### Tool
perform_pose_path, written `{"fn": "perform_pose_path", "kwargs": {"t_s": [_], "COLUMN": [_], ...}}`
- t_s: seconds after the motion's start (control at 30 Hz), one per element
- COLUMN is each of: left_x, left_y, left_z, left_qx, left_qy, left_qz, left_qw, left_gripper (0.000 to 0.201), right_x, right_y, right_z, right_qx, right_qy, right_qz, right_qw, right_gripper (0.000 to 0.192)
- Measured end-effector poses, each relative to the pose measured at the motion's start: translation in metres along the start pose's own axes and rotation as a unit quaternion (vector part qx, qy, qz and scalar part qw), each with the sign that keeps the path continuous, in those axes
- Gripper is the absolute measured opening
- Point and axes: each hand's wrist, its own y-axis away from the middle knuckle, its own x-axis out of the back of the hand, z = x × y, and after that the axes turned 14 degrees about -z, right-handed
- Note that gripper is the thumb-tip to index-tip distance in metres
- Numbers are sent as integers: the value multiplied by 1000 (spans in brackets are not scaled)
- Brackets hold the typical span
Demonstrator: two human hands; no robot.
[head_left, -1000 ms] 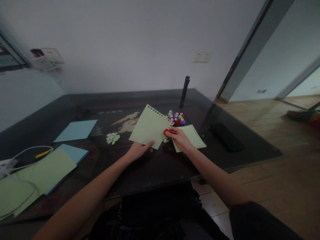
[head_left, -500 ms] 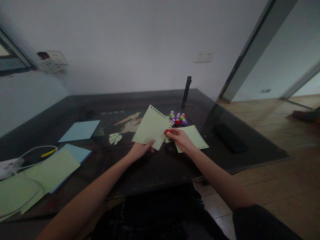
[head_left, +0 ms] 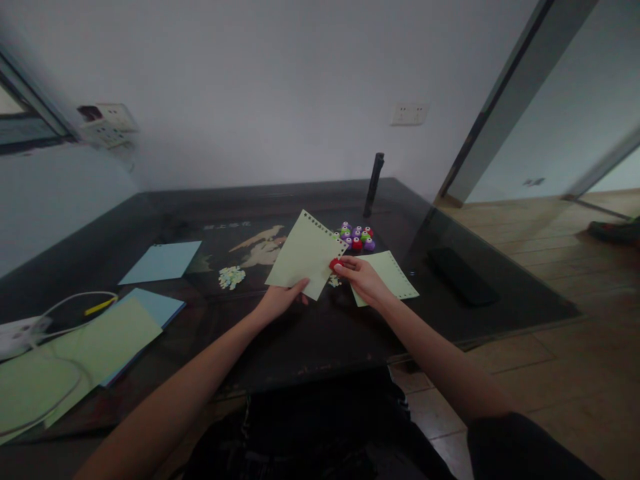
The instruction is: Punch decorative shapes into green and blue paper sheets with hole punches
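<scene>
My left hand [head_left: 281,300] holds the near edge of a pale green sheet [head_left: 304,254] tilted up over the dark table [head_left: 310,333]; a row of punched holes runs along the sheet's top edge. My right hand [head_left: 361,277] pinches a small red paper punch [head_left: 334,264] against the sheet's right edge. Under my right hand lies a second green sheet [head_left: 391,274], also with punched holes on one edge. A little pile of pale cut-outs [head_left: 230,276] sits to the left of the held sheet.
A cluster of purple, green and red punches [head_left: 356,236] sits behind the sheets, with a black upright post [head_left: 373,175] beyond. Blue sheets [head_left: 161,261] and green sheets [head_left: 95,341] lie left, by a white cable [head_left: 60,307]. A black flat object [head_left: 460,276] lies right.
The view has shifted slightly. Both hands keep the same hold on the sheet and the red punch, almost in the same spot.
</scene>
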Motion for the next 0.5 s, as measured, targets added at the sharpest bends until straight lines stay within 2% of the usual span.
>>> {"fn": "perform_pose_path", "kwargs": {"t_s": [0.5], "left_x": [1], "left_y": [1], "left_z": [5], "left_qx": [18], "left_qy": [4], "left_qz": [8], "left_qw": [1000], "left_gripper": [36], "right_x": [1], "right_y": [1], "right_z": [-3], "right_qx": [-7], "right_qy": [-19], "right_qz": [9], "right_qw": [1000], "right_gripper": [34]}}
